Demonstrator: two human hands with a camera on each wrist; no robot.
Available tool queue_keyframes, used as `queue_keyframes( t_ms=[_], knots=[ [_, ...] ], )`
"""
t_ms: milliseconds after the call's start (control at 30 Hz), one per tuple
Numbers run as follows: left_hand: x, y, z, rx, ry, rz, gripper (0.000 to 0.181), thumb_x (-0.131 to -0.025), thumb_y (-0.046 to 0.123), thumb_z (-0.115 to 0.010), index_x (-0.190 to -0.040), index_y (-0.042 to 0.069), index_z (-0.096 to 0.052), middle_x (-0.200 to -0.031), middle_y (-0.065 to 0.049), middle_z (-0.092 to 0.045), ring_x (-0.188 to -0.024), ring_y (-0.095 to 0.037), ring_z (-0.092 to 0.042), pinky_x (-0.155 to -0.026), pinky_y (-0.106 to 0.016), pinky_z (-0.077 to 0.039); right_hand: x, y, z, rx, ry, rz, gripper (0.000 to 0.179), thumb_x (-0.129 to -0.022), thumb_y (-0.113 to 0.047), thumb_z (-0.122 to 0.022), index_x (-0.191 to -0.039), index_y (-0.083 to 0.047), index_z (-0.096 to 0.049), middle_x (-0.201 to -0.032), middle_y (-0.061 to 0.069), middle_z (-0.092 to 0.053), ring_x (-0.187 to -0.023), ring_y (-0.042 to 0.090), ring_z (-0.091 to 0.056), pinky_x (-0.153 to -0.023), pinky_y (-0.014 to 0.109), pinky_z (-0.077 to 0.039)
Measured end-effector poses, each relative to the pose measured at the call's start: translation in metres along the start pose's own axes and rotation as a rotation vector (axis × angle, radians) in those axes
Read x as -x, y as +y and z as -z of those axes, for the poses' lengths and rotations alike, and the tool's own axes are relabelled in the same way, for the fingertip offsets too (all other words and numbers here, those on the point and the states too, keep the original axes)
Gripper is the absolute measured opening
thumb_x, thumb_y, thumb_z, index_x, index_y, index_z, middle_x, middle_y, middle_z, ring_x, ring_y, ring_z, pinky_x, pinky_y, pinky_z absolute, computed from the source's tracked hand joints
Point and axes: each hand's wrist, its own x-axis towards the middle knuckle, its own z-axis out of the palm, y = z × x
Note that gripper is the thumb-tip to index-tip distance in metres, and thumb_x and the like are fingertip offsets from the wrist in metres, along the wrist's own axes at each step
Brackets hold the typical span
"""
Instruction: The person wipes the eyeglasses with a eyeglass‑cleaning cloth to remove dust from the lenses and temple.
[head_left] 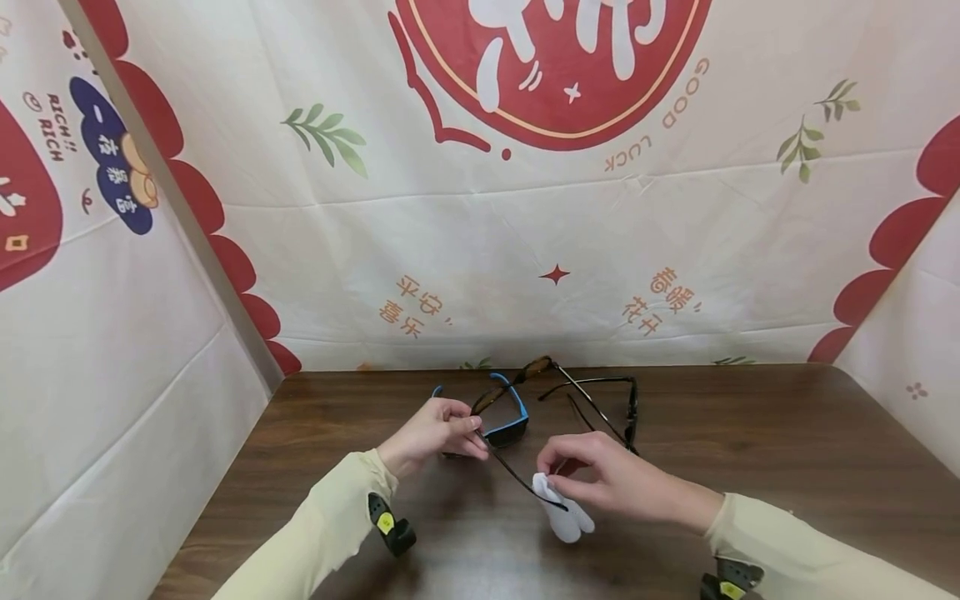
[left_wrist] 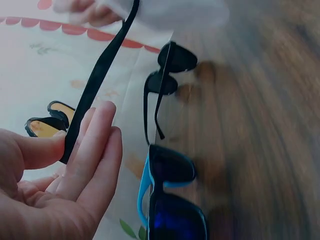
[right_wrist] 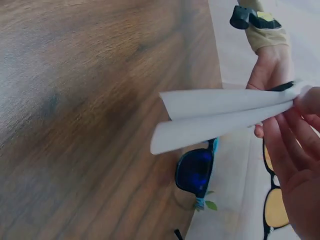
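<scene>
My left hand [head_left: 438, 433] pinches the dark temple of a pair of glasses with amber lenses [right_wrist: 276, 207], thumb against fingers close to the hinge. From there the temple [left_wrist: 97, 80] slants to the right, its tip overlapping a white cloth [head_left: 564, 521]. The right hand [head_left: 611, 473] pinches that cloth at its upper edge, between thumb and fingertips. Two flaps of it hang down, side by side. In the head view the glasses' front is raised behind the left hand, and the other temple stretches out toward the back right.
Blue-and-black sunglasses [head_left: 507, 432] with dark lenses rest on the brown wooden table [head_left: 750, 433] behind my left hand. Black sunglasses [head_left: 632, 408] lie farther right, behind the right hand. A printed white cloth backdrop [head_left: 480, 242] rises along the table's back edge.
</scene>
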Motion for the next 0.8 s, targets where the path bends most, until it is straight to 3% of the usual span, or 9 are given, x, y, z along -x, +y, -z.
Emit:
queue_keyframes(
  t_ms=[167,433,800],
  knots=[
    [0.001,0.000,0.010,-0.011,0.005,-0.006,0.012,-0.098,-0.002,-0.049,-0.093,-0.012,-0.054,-0.077,-0.017,-0.069,-0.070,-0.020,-0.070,-0.081,-0.041,-0.054,0.005,-0.008,0.012,0.021,-0.018,0.027,0.022,-0.089,0.005,-0.063,-0.101,-0.014,-0.060,-0.092,-0.006,-0.064,-0.084,0.007,-0.062,-0.072,0.027,-0.053],
    [0.001,0.003,0.018,-0.027,0.043,-0.020,0.022,-0.098,0.001,-0.050,-0.101,-0.020,-0.051,-0.080,-0.020,-0.069,-0.071,-0.019,-0.071,-0.081,-0.041,-0.054,0.006,-0.020,0.018,0.015,-0.061,0.043,0.022,-0.089,0.005,-0.063,-0.102,-0.013,-0.060,-0.092,-0.006,-0.063,-0.084,0.007,-0.061,-0.070,0.027,-0.053],
    [0.003,0.000,0.007,-0.009,-0.007,-0.013,0.022,-0.098,0.002,-0.050,-0.099,-0.020,-0.052,-0.078,-0.016,-0.070,-0.070,-0.016,-0.070,-0.081,-0.039,-0.054,-0.006,-0.011,0.003,0.088,-0.057,0.133,0.023,-0.087,0.006,-0.064,-0.098,-0.014,-0.059,-0.090,-0.008,-0.061,-0.080,0.002,-0.057,-0.068,0.020,-0.050]
  ],
)
